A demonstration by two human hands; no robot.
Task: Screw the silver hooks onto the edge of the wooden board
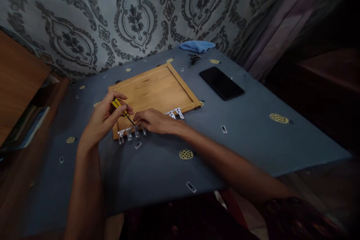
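Observation:
A framed wooden board (157, 90) lies flat on the table in front of me. Along its near edge runs a row of silver metal hooks (129, 135), with more metal hooks (174, 113) to the right. My left hand (105, 116) is closed around a screwdriver (120, 106) with a yellow and black handle. The screwdriver slants down to the right, its tip at the left group of hooks. My right hand (154, 120) rests over the board's near edge beside that tip, fingers curled. Whatever its fingertips hold, if anything, is hidden.
A black phone (222, 83) lies right of the board. Behind it are a small dark tool (194, 58) and a blue cloth (197, 46) by the patterned wall (168, 7). At the left stands a wooden cabinet (22, 82) with books or papers inside.

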